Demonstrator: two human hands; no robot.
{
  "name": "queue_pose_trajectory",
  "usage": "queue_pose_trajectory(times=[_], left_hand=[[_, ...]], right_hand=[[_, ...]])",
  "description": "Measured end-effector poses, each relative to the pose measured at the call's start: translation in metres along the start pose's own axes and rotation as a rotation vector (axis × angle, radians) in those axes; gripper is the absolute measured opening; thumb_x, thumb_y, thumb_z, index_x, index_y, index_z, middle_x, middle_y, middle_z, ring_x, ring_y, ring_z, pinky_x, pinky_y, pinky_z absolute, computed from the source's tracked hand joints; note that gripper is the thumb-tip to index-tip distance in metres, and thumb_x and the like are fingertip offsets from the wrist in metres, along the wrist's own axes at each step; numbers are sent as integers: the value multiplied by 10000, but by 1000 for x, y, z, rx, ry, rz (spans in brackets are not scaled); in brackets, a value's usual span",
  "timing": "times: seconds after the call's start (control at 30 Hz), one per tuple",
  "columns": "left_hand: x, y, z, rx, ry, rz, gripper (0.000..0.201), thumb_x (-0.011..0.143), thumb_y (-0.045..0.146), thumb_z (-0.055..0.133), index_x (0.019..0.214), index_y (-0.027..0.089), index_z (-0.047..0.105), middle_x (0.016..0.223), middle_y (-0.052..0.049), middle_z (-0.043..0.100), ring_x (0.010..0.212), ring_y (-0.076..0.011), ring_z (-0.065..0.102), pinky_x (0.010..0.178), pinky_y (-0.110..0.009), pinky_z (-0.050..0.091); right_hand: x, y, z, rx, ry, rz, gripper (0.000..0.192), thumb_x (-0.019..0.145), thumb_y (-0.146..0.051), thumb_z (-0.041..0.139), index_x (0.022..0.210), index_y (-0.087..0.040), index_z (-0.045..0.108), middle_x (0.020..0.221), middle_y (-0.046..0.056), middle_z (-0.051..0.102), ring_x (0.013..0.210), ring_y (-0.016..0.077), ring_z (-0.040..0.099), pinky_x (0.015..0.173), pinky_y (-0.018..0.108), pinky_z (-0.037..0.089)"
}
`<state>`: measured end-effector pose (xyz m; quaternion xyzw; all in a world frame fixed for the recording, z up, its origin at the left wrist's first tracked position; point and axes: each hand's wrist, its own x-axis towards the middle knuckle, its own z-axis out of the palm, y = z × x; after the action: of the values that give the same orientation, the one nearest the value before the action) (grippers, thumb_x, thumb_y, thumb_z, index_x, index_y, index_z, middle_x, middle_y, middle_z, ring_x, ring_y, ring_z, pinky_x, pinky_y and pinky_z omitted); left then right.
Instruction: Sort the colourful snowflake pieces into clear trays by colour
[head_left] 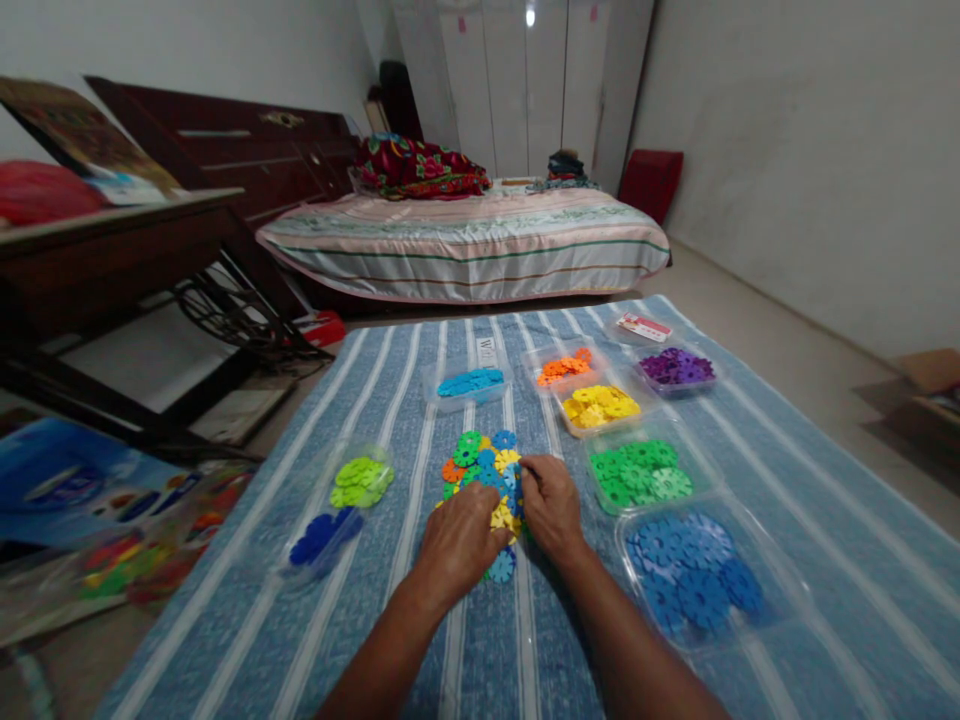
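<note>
I'm mid-assembly here: my left hand (459,540) rests curled on the multicolour snowflake-disc cluster (486,475) in the middle of the blue striped cloth (420,400), right hand (550,505) pinching a disc at its 3 o'clock edge, next move probably pressing slots together, though fingers hide the joint.

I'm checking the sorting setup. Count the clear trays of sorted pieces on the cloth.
7. Far row: light blue, orange, yellow, purple. Right: green, blue. Left: one long tray of lime and dark blue. The hands may hide more.
</note>
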<state>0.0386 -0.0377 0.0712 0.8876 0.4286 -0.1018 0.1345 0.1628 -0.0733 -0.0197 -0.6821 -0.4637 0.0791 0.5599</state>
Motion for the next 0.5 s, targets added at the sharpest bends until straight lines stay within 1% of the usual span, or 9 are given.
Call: queue_pose_trajectory(times=[0.1,0.2,0.33,0.4,0.5], left_hand=[[0,1,2,-6,-2,3,151,808,302,569,920,207,598,1015,-72,652,966,-233,617,758,-288,406],[1,0,4,-61,17,-27,101,793,260,570,879,207,578,909,-45,661,882,-209,621,705,-272,384],[4,-5,9,-232,29,-56,54,750,206,591,768,198,541,733,2,627,699,-157,583,602,-244,334],[6,-11,11,-342,28,-62,80,725,184,597,705,191,520,655,23,588,616,-134,541,560,-233,310],[7,-24,8,-473,23,-48,90,691,184,608,663,182,523,586,39,545,555,-120,496,522,-224,290]], right_hand=[[0,0,0,-2,-2,4,254,878,-213,430,894,-184,682,873,69,672,879,210,583,832,344,450],[0,1,0,-4,-7,3,259,882,-221,425,895,-180,681,871,73,670,876,213,582,826,345,451],[0,1,0,-5,-5,-2,256,885,-221,426,893,-181,679,873,73,668,877,212,580,826,343,449],[0,1,1,-4,0,-7,254,884,-217,428,894,-183,680,876,71,669,879,211,580,832,344,449],[0,2,1,0,7,-10,255,881,-213,431,900,-175,683,878,76,670,883,215,580,835,349,450]])
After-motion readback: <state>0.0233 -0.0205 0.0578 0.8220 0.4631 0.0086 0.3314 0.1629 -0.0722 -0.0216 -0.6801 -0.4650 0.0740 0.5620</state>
